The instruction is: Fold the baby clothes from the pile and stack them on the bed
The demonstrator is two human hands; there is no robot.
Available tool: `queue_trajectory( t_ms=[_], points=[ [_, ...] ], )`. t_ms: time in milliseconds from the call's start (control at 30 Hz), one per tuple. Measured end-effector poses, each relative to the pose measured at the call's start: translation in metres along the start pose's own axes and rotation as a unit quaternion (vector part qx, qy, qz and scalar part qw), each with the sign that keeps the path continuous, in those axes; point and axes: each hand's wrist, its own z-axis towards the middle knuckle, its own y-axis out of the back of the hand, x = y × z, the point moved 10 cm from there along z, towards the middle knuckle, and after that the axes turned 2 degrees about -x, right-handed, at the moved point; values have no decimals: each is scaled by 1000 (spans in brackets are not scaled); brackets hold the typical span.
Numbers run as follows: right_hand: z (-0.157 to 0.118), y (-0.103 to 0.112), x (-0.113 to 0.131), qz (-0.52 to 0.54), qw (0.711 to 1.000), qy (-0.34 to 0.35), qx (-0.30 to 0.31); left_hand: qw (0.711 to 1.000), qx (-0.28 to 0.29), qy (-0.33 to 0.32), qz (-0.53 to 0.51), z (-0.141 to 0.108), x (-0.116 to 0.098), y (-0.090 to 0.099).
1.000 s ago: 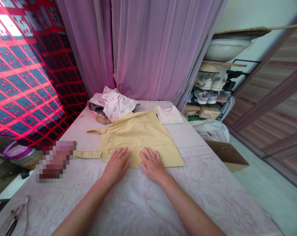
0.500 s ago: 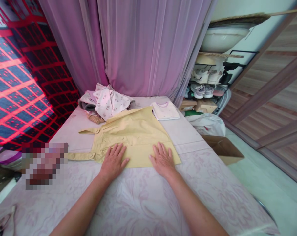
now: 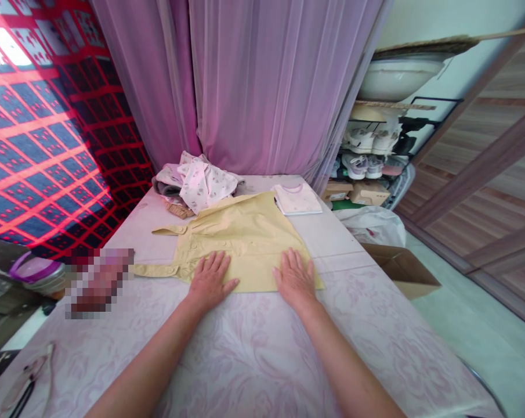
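From where I stand, the pale yellow shirt [image 3: 240,244] lies spread on the pink floral table cover [image 3: 253,363], its hem toward six o'clock and its sleeves trailing toward nine. Its far edge sits just beside the crumpled pile of printed clothes [image 3: 196,183] at twelve o'clock, and the folded white top [image 3: 297,199] lies near it at one. A hard shove forward could ruck the cloth into that pile, while a sideways drag could twist the loose lower sleeve [image 3: 155,270] (it looks the likeliest part to slip).

Both forearms reach in from six o'clock, elbows out of view. The left hand [image 3: 210,283] and the right hand [image 3: 294,280] lie open, palms down and fingers spread, pressing on the shirt's near edge without gripping it.
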Motion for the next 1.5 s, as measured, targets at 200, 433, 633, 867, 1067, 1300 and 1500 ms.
queue_trajectory(
  t_ms=[200, 433, 633, 867, 1067, 1300, 1500],
  points=[
    [-12, -17, 80, 62, 980, 183, 52, 1000, 7, 1, 4, 0, -1, 1],
    [-2, -12, -52, -16, 998, -22, 53, 1000, 9, 4, 6, 0, -1, 4],
    [-3, -9, -76, -34, 997, -50, 45, 1000, 10, 10, 26, -1, 0, 4],
    [-5, -7, -73, -22, 999, -44, 1, 999, -31, 4, 29, -3, 1, 6],
    [-13, 7, -82, -15, 993, -75, -88, 994, -106, -32, 16, -13, -8, 24],
    [-15, 13, -81, -21, 991, -73, -106, 998, -68, -5, -9, -20, 5, 14],
    [-16, 14, -78, -32, 991, -70, -109, 999, -34, 13, -13, -27, 11, 6]
  ],
)
